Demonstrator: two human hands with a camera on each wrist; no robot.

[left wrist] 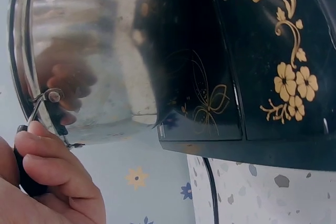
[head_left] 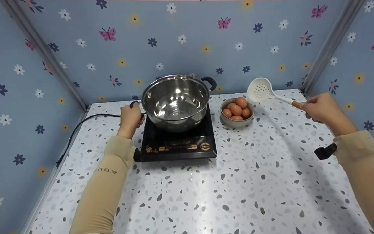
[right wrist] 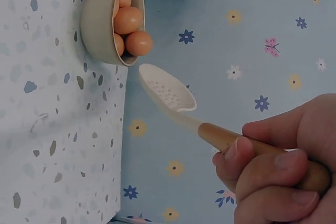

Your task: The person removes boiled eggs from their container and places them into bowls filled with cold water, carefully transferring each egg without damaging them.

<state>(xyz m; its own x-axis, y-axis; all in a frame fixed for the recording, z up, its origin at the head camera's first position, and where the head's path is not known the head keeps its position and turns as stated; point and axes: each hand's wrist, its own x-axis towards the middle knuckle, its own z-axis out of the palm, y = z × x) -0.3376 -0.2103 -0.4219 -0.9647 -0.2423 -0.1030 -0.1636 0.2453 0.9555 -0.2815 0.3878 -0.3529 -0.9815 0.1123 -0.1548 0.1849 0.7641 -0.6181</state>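
Note:
A steel pot [head_left: 178, 122] with black handles sits on a black induction cooker [head_left: 180, 152]; clear liquid seems to lie in its bottom, though glare makes this uncertain. My left hand [head_left: 130, 118] grips the pot's left handle [left wrist: 31, 174], fingers curled round it. In my right hand [head_left: 323, 109] is a white slotted spoon [head_left: 261, 90] with a wooden handle [right wrist: 226, 137], held up above the table. The spoon's bowl hangs to the right of a beige bowl [head_left: 235, 123] heaped with several brown eggs [head_left: 235, 109], apart from it.
The speckled white table [head_left: 239, 195] is walled on the back and sides by blue flowered panels [head_left: 187, 39]. A black power cord [head_left: 80, 125] runs from behind the cooker toward the table's left edge. Black straps [head_left: 325, 151] show at the wrists.

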